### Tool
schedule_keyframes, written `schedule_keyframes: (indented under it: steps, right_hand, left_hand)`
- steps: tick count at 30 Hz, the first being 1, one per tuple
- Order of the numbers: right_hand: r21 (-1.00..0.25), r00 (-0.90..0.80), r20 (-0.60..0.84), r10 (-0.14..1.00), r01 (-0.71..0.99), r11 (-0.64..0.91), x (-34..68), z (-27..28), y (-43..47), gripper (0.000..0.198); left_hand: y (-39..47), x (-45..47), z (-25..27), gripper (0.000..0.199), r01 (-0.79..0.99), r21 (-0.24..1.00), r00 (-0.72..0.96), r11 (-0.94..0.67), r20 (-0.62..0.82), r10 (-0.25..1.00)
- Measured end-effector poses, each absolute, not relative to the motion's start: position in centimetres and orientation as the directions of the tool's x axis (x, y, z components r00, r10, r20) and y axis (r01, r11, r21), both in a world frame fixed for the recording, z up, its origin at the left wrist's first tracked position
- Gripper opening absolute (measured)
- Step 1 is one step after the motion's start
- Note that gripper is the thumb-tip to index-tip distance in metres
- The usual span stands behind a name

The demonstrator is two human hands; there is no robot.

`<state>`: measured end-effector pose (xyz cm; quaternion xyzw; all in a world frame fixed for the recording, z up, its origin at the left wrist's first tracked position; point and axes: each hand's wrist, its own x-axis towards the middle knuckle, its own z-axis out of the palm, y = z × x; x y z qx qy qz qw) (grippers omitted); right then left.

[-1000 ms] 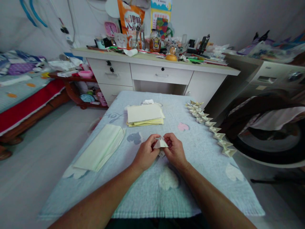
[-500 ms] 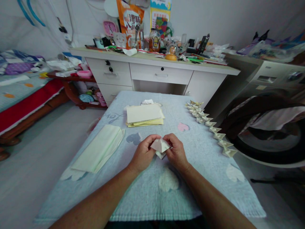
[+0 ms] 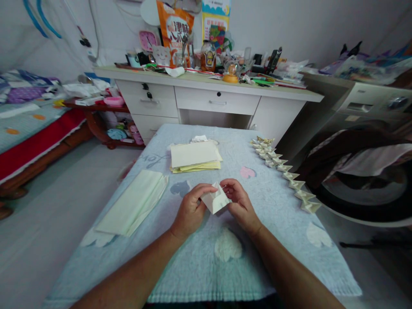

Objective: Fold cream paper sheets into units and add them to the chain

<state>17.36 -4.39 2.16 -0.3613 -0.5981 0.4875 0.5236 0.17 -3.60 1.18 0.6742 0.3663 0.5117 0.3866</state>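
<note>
A small folded piece of white paper (image 3: pixel 215 201) is between my two hands, above the cloth-covered table. My left hand (image 3: pixel 192 207) pinches its left side, with the thumb lying on top. My right hand (image 3: pixel 240 204) is at the right edge, its fingers curled behind the paper and its thumb below the edge. Beyond my hands lies a stack of cream and yellow paper sheets (image 3: pixel 195 154). To the left rests a pale green folded bundle of paper (image 3: pixel 133 201). Along the right side runs a row of folded paper pieces (image 3: pixel 291 176).
A pale blue patterned cloth (image 3: pixel 193 266) covers the table. Behind it stands a white desk (image 3: pixel 219 101) crowded with jars, a clock and bags. On the right is a washing machine (image 3: pixel 350 101) with its door open; a bed (image 3: pixel 38 128) is at the left.
The folded paper has turned in my hands and now shows a different, flatter face. My right fingers have shifted along its edge, and the left thumb has moved onto its top.
</note>
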Motion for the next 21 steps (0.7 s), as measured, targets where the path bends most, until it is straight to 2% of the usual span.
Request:
schedule_keyframes:
  steps: [2, 5, 9, 13, 17, 21]
  right_hand:
    - [-0.965, -0.180, 0.233, 0.956, -0.165, 0.204, 17.46, 2.03, -4.15, 0.050]
    - [-0.969, -0.187, 0.176, 0.966, -0.203, 0.138, 17.53, 1.99, -3.78, 0.041]
    - [-0.975, -0.243, 0.112, 0.964, -0.212, 0.060, 17.55, 2.35, -3.61, 0.044]
    - [-0.960, -0.231, 0.071, 0.970, -0.279, 0.004, 17.48, 2.34, -3.61, 0.044]
    - [-0.950, -0.230, 0.002, 0.973, -0.304, -0.070, 17.35, 2.07, -3.65, 0.030]
    - [-0.946, -0.230, 0.018, 0.973, -0.318, -0.058, 17.34, 2.19, -3.68, 0.021]
  left_hand:
    - [-3.73, 0.07, 1.54, 0.037, 0.143, 0.863, 0.224, -0.484, 0.448, 0.866]
    - [-3.92, 0.01, 2.12, 0.041, 0.207, 0.828, 0.251, -0.520, 0.469, 0.847]
    - [-4.00, -0.08, 2.27, 0.040, 0.250, 0.815, 0.254, -0.523, 0.466, 0.848]
    - [-4.04, -0.18, 1.99, 0.045, 0.282, 0.779, 0.295, -0.559, 0.484, 0.824]
    - [-4.26, -0.12, 1.91, 0.050, 0.353, 0.688, 0.378, -0.634, 0.515, 0.769]
    - [-4.49, -0.02, 1.83, 0.049, 0.377, 0.643, 0.395, -0.666, 0.539, 0.744]
